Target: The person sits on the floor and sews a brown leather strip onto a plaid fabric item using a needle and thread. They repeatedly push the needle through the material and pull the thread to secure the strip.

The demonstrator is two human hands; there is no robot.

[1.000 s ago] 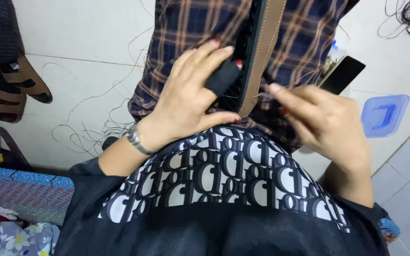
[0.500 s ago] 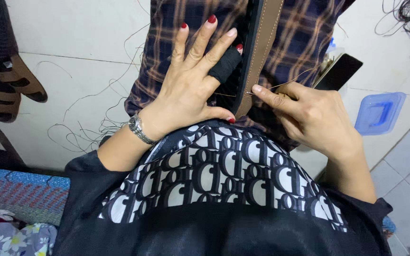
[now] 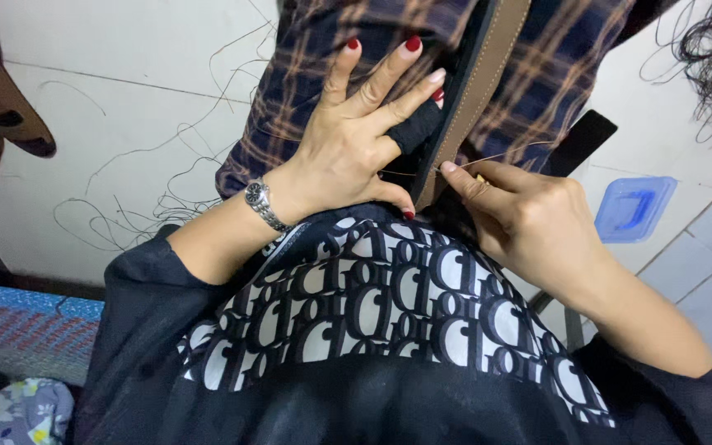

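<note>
A brown leather strap with a black edge (image 3: pixel 480 91) runs down over my lap, which is covered by dark plaid cloth (image 3: pixel 306 74). My left hand (image 3: pixel 348 140) lies flat against the strap's left side, fingers spread, with a black wrap on the index finger and a metal watch (image 3: pixel 261 204) on the wrist. My right hand (image 3: pixel 529 222) is at the strap's lower right. Its thumb and forefinger pinch a thin thread (image 3: pixel 496 158) and something small and pale at the strap's edge.
A black-and-white patterned garment (image 3: pixel 372 305) fills the lower view. Loose threads (image 3: pixel 125 198) lie on the pale tiled floor. A blue plastic lid (image 3: pixel 634 208) sits at the right, brown sandals (image 3: pixel 2 124) at the left and a blue woven mat (image 3: pixel 26 330) at the lower left.
My left hand opened from a curled grip on the strap to a flat, spread press. My right hand moved in toward the strap's lower edge and pinched the thread.
</note>
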